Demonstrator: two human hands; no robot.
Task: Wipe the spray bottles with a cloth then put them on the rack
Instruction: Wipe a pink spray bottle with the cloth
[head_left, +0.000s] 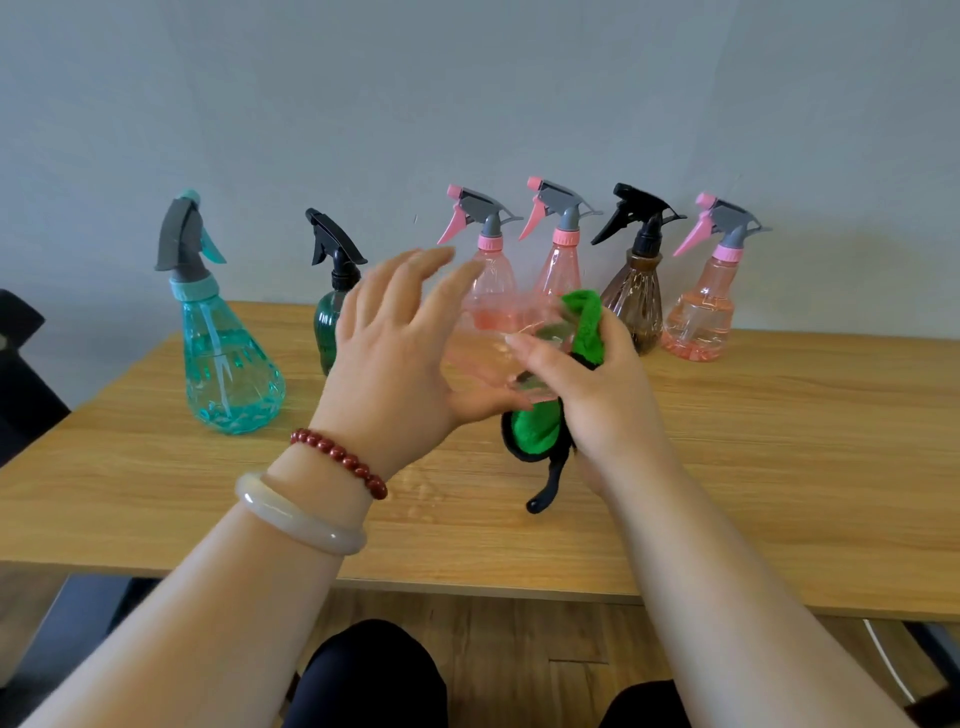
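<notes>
Green cloth (587, 327) w/ black edging is bunched in the right hand (602, 405). Fingers are curled round it & press it onto a clear spray bottle (483, 364), held above the wooden table (779, 467) approx mid-view. Bottle is tipped over, its black trigger head (545, 483) hanging toward 6 o'clock below the hands.

Left hand (395, 353) is on the bottle's 9 o'clock side. Its fingers are straight, spread & motion-blurred, not wrapped round anything. The thumb sits under the bottle & looks to be touching it. Left wrist has a red bead bracelet (343, 460) & a pale bangle (296, 519).

Six other bottles stand upright toward the table's far edge, by the grey wall (467, 104). Placed from the hands:
- teal bottle (223, 358) at 9 o'clock
- dark green bottle (327, 327) at 10, partly behind the left hand
- first pink bottle (493, 291) & second pink bottle (558, 270) at 12
- brown bottle (636, 306) at 1
- third pink bottle (701, 322) at 2
</notes>
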